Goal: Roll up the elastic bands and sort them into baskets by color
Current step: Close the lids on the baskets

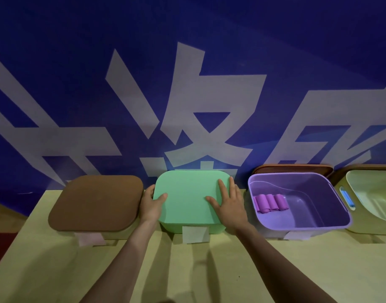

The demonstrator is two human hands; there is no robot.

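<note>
Now holding the green lid [187, 197] by its left edge with the left hand [151, 204], with the thumb on top and the other fingers down along the side, mostly hidden behind that edge. Pressing flat on the right half of the same lid with the right hand [229, 204], with straight, spread fingers pointing toward the wall. Below the lid, fully covered by it, the green basket [172, 228], so not possible to see inside; only a strip of its front wall in view, with a pale paper label [195, 234] stuck on it. Just to the left, very near the left hand, a brown lid [95, 202] of similar shape, also with a pale label under its front edge. Just to the right of the right hand, an open purple basket [345, 217], with three rolled purple bands [270, 203] lying side by side on its floor, close to the left wall. Behind the purple basket, a second brown lid [292, 168] standing against the wall, mostly hidden by the basket. Further right, cut by the picture's edge, an open pale green basket [373, 193] with a blue slot in its side and its inside only partly in view. Under all of these, a yellowish table [209, 270], with both bare forearms stretched over it. Behind everything, a blue banner [187, 62] with big white characters.
</note>
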